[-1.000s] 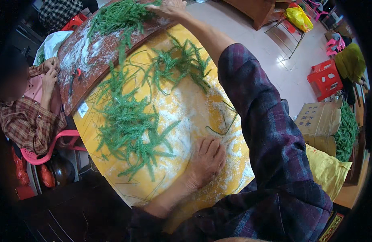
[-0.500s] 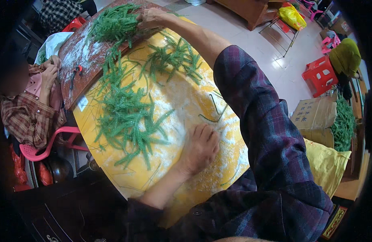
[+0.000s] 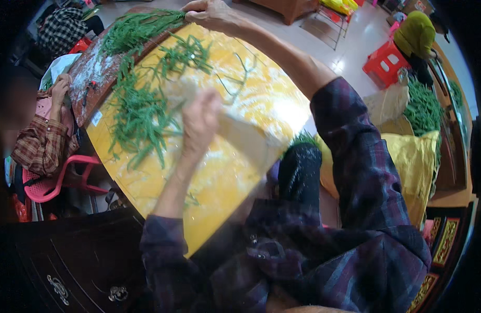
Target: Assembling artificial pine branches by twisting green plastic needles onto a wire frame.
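One bare right hand (image 3: 206, 11) at the narrow end of a feathery green sprig bundle (image 3: 138, 32) on the reddish-brown wooden surface (image 3: 103, 87), grip unclear | one bare left hand (image 3: 201, 120), blurred, over the white-dusted yellow tabletop (image 3: 131, 177), cannot tell if clenched

Pink chair (image 3: 39, 190) at left, red stool (image 3: 375, 63) at upper right, yellow bundle (image 3: 340, 5), perhaps a bag, beyond

L hand (image 3: 201, 117) motion-blurred; glare on floor (image 3: 337, 65), R edge of yellow board (image 3: 235, 156); fisheye bend, rim v. dark.
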Demonstrator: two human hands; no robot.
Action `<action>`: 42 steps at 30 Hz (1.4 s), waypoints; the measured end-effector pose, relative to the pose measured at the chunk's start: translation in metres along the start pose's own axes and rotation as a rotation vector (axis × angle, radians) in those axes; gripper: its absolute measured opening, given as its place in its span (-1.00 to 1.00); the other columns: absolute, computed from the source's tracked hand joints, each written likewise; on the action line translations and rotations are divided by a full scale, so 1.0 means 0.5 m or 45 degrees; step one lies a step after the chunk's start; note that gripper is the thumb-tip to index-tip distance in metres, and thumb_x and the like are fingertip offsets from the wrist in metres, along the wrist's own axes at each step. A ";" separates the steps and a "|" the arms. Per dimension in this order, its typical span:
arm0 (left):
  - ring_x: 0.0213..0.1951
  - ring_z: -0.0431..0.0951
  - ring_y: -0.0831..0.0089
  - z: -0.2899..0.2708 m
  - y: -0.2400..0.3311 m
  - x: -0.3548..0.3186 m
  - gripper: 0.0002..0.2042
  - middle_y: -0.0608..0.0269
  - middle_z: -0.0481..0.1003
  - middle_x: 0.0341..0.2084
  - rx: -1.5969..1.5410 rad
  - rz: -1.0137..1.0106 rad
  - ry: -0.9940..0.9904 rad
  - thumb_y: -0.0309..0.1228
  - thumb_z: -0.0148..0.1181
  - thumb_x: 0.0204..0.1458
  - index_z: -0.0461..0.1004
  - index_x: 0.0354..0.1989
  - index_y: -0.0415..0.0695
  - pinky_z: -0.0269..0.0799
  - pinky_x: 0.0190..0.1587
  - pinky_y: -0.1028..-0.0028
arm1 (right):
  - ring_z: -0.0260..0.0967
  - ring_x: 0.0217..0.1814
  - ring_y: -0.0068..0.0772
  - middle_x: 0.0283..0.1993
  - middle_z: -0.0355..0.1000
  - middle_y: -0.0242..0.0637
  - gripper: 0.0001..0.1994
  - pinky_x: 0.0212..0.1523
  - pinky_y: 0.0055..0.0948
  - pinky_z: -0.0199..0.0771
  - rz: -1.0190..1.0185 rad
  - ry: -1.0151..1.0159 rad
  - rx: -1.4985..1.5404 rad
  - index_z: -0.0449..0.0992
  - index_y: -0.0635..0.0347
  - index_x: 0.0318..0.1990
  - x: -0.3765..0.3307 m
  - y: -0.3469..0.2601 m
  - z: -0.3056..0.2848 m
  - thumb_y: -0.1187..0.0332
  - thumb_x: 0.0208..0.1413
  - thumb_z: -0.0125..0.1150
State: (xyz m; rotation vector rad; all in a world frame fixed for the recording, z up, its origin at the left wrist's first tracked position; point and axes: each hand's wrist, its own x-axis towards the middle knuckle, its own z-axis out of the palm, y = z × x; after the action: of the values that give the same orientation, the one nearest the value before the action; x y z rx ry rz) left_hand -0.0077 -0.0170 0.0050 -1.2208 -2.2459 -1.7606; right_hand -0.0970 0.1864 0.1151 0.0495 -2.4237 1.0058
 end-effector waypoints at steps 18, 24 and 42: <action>-0.17 0.48 0.15 0.044 0.024 -0.062 -0.86 0.04 0.42 -0.28 -1.417 -0.522 0.212 -0.51 0.03 0.08 0.30 -0.20 -0.24 0.44 -0.05 0.20 | 0.25 -0.43 -0.73 -0.24 0.47 -0.33 -0.67 -0.44 -0.75 0.30 0.697 0.168 1.029 0.44 0.27 0.00 -0.612 -0.053 -0.038 0.28 0.13 0.15; -0.17 0.49 0.17 0.052 0.032 -0.087 -0.84 0.09 0.41 -0.27 -1.313 -0.489 0.133 -0.50 0.05 0.08 0.30 -0.20 -0.27 0.44 -0.04 0.25 | 0.23 -0.42 -0.69 -0.27 0.44 -0.30 -0.69 -0.44 -0.70 0.30 0.841 0.352 1.607 0.43 0.29 -0.06 -0.588 -0.051 -0.031 0.25 0.16 0.11; -0.26 0.48 0.36 0.000 0.066 -0.079 -0.76 0.16 0.47 -0.34 -1.157 -0.903 0.026 -0.26 0.05 0.11 0.38 -0.23 -0.20 0.34 -0.15 0.35 | 0.34 -0.39 -0.56 -0.35 0.41 -0.29 -0.81 -0.38 -0.60 0.38 0.415 0.307 1.892 0.40 0.33 -0.13 -0.488 -0.026 -0.035 0.39 0.18 0.04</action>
State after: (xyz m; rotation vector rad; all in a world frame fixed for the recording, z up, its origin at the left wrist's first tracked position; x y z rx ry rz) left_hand 0.0389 -0.0371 0.0128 -0.3645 -2.0099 -3.2373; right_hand 0.1255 0.1504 0.0192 0.0352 -1.0174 2.5118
